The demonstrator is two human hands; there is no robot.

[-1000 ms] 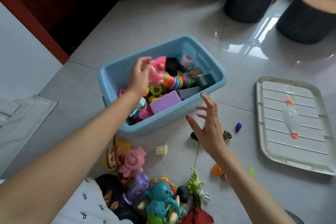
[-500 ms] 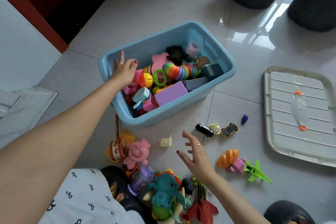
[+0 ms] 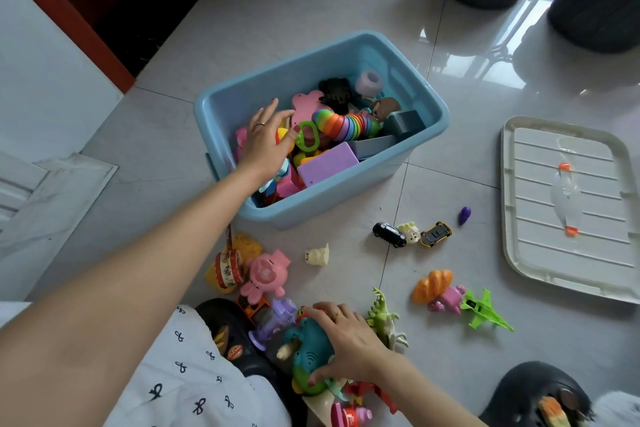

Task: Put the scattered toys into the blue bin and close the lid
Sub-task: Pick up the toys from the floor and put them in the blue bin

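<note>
Two hands sorting toys beside an open bin [image 3: 426, 135] on the floor [image 3: 450, 374].

The left hand [image 3: 268, 140] is reaching into the near-left part of the bin, fingers spread and relaxed over the toys inside, gripping nothing. The right hand [image 3: 349, 340] is curling round a teal toy [image 3: 308, 350] in the near pile, thumb underneath and fingers on top. The lid [image 3: 568, 204] is lying flat on the floor, well apart to the right of the bin. Two cars [image 3: 389, 234], a green plane [image 3: 485, 312], a pink pig [image 3: 268, 274] and a dinosaur [image 3: 384, 317] are lying scattered on the floor between bin and person.
</note>
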